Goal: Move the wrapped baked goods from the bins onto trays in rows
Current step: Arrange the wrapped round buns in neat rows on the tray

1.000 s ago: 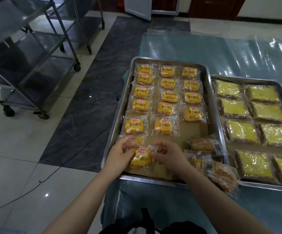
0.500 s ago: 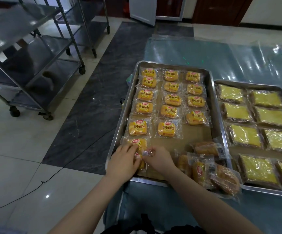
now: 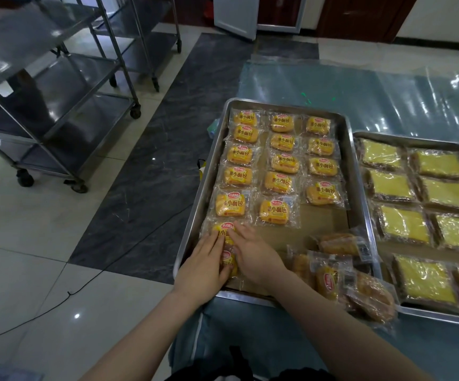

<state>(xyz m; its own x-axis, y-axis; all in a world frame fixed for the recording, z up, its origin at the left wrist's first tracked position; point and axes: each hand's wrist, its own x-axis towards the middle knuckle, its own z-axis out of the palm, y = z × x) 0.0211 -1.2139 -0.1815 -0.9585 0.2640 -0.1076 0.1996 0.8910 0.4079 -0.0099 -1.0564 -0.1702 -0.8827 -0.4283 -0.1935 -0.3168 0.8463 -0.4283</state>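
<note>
steel tray [image 3: 359, 171] | packs [image 3: 275, 210] read "小面包" | left hand [image 3: 203, 270], right hand [image 3: 255, 255] flat, pressing 1 pack [image 3: 226, 234]

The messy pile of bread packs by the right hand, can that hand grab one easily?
Probably yes. The right hand lies flat on the tray, and the loose pile of bread packs sits just beside it with nothing between.

On the left tray [image 3: 357, 171], bare liner lies open from the middle toward the near right, reachable from above. Loose wrapped buns [image 3: 341, 273] crowd its near-right corner, spilling over the rim. Both hands [image 3: 255, 257] cover the near-left corner. The right tray [image 3: 415, 136] is filled throughout.
</note>
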